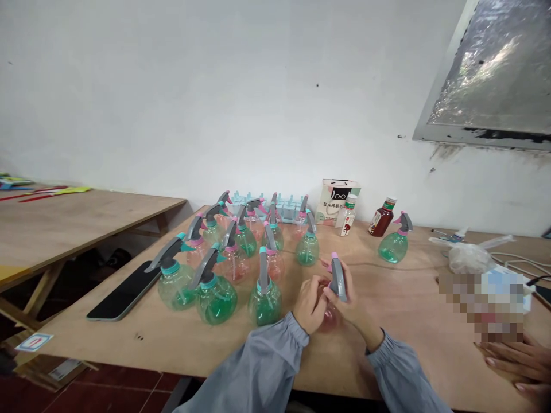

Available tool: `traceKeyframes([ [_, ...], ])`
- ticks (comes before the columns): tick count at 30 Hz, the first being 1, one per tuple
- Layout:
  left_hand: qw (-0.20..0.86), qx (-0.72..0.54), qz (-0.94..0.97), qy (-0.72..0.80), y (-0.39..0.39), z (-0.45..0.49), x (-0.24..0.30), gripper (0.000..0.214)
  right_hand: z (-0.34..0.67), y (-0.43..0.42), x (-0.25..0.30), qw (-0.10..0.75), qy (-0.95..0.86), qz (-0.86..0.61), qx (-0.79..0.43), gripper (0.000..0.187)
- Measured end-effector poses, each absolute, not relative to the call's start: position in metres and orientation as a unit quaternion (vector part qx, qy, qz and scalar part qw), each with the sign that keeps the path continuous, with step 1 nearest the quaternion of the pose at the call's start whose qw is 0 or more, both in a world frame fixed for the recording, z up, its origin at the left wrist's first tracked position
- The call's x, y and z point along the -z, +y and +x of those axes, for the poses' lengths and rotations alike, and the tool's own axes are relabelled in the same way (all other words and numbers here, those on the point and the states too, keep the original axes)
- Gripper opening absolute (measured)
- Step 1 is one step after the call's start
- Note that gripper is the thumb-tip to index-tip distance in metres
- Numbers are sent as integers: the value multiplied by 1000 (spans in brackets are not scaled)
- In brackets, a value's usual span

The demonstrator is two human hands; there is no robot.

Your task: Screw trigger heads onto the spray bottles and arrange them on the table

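Observation:
A pink spray bottle (pixel 330 319) with a grey trigger head and pink nozzle stands in front of me at the table's near side. My left hand (pixel 310 303) wraps around its left side near the neck. On the other side, my right hand (pixel 353 307) grips the bottle around the head and collar. Fingers hide most of the neck. Left of my hands is a green spray bottle (pixel 265 304) with a grey head; another green spray bottle (pixel 217 301) stands beside it. Behind them, several more pink and green spray bottles are grouped together.
A phone (pixel 124 291) lies at the left. Along the back are a light-blue rack (pixel 290 209), a printed bag (pixel 325 203), two labelled bottles and a green spray bottle (pixel 393 246). Plastic wrap (pixel 469 259) and cables lie right, near another person's hand (pixel 519 358).

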State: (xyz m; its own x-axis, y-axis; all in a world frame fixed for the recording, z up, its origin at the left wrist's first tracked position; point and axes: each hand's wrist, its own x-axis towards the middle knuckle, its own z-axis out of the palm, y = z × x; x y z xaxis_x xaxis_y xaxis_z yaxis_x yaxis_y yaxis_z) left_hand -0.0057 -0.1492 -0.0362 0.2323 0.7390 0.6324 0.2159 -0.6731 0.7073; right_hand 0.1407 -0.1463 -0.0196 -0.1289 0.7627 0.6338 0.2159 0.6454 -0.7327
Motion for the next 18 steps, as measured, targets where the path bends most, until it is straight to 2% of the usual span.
traceKeyframes([
  [4, 248, -606, 661, 367, -138, 0, 39, 22, 146, -141, 9, 577, -671, -388, -259, 51],
  [11, 197, -692, 536, 442, -92, 11, 38, 34, 159, -138, -1, 636, -588, -387, -316, 37],
  [13, 179, -696, 524, 456, -78, 16, 37, 43, 161, -140, -5, 642, -573, -374, -345, 39],
  [18, 176, -670, 534, 485, -52, 27, 47, 72, 165, -151, -10, 625, -602, -331, -371, 58],
])
